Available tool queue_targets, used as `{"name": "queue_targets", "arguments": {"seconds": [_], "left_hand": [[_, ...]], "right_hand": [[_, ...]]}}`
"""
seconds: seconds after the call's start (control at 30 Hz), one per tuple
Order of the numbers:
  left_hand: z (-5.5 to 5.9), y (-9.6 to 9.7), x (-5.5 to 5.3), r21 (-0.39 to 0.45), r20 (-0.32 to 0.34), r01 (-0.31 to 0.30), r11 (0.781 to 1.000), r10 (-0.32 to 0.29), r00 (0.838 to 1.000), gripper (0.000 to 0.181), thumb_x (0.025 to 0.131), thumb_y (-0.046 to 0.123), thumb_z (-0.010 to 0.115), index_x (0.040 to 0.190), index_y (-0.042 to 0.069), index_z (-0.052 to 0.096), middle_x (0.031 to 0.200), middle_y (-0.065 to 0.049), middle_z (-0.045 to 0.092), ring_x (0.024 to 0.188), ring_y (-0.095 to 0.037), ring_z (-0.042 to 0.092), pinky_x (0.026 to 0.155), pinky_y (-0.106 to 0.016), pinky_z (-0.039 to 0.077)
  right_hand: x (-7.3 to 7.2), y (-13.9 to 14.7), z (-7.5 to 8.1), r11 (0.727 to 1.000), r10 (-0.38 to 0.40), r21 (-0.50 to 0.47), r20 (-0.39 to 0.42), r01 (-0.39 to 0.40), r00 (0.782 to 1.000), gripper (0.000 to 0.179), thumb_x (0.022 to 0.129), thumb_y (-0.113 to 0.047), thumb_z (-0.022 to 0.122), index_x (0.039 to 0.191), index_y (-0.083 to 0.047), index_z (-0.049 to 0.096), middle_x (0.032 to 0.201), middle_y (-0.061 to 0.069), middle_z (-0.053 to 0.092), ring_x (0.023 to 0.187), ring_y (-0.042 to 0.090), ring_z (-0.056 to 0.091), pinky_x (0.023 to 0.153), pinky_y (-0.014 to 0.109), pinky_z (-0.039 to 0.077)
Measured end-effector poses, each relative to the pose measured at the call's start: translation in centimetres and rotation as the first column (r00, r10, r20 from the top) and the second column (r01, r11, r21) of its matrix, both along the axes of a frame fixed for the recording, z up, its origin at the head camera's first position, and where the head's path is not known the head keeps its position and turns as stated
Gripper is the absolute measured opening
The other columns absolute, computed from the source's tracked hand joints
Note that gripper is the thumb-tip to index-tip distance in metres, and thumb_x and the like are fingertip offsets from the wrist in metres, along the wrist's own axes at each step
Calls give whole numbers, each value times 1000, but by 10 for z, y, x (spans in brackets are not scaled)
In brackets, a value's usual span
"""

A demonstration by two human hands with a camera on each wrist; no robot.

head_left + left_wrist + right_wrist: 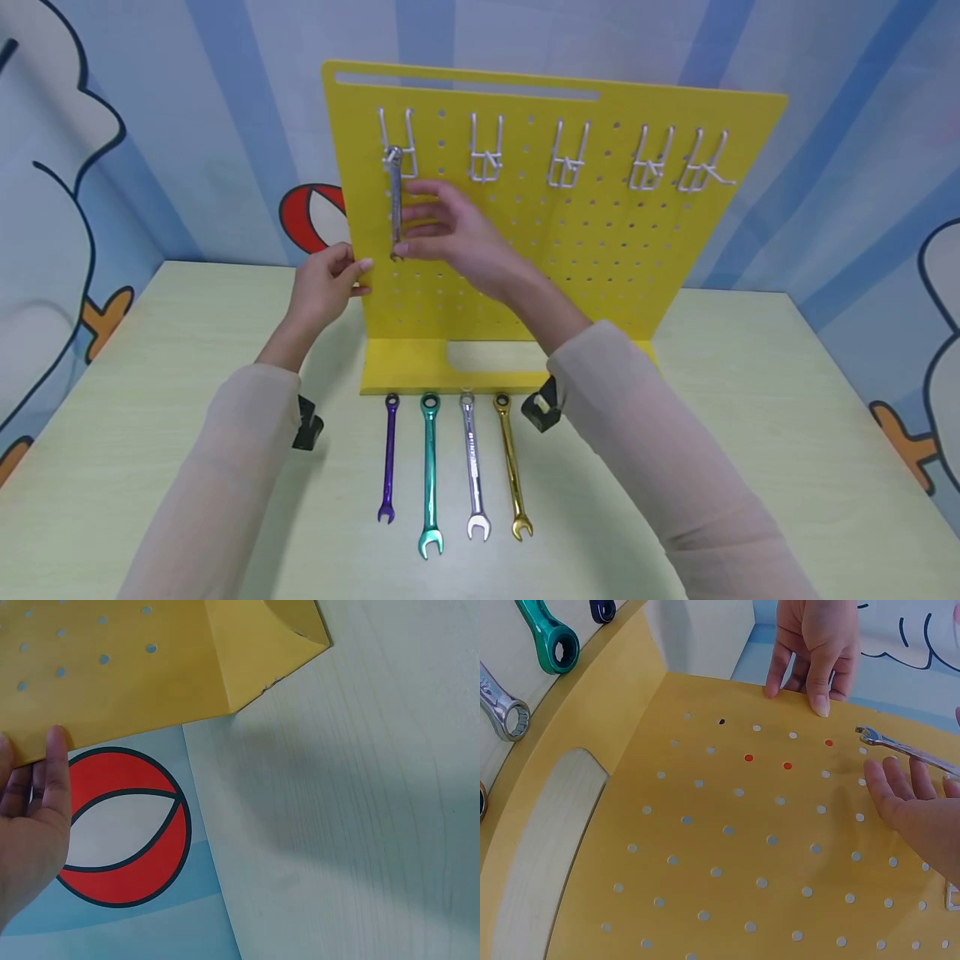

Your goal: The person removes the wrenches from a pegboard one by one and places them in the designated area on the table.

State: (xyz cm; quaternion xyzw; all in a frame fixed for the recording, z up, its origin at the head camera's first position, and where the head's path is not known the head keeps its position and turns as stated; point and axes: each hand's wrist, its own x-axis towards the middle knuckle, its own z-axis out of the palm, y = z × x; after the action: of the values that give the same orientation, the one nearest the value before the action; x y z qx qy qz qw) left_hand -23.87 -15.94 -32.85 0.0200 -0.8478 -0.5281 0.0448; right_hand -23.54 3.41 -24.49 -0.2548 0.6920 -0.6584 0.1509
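Note:
A silver wrench (396, 196) hangs upright by its upper end from the leftmost white hook (409, 133) on a yellow pegboard (480, 275). Beside the wrench is my right hand (468, 242), fingers spread and nearly straight, fingertips right at its shaft and thumb near its lower end. In the right wrist view the wrench's open end (870, 736) sticks out past these fingers. My left hand (318, 287) pinches the board's left edge, thumb in front and fingers behind; the left wrist view shows its fingers (57, 772) at that edge.
Purple (389, 458), green (430, 475), silver (472, 467) and gold (513, 467) wrenches lie in a row before the board's base (405, 367). Several more white hooks, such as one (486, 158), bear nothing. A patterned wall (247, 125) stands behind the table (750, 433).

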Motion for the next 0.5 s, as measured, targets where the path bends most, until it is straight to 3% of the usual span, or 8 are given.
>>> {"name": "queue_targets", "arguments": {"seconds": [0.33,0.5], "left_hand": [[0,-1,0,2,-4,11,1000,-11,1000,30,92,23,53,109,-1,54,103,-16,57,94,-27,57,83,-36,52],[0,0,-1,2,8,1,1000,-1,1000,28,92,23,53,109,0,54,104,-15,56,95,-27,57,82,-35,52]], "right_hand": [[2,0,2,1000,7,-2,2,-7,1000,56,86,2,59,134,-11,36,115,13,49,98,26,55,88,47,47],[2,1,3,1000,-4,10,-9,4,1000,53,87,2,58,133,-12,38,111,13,52,95,25,56,83,44,51]]}}
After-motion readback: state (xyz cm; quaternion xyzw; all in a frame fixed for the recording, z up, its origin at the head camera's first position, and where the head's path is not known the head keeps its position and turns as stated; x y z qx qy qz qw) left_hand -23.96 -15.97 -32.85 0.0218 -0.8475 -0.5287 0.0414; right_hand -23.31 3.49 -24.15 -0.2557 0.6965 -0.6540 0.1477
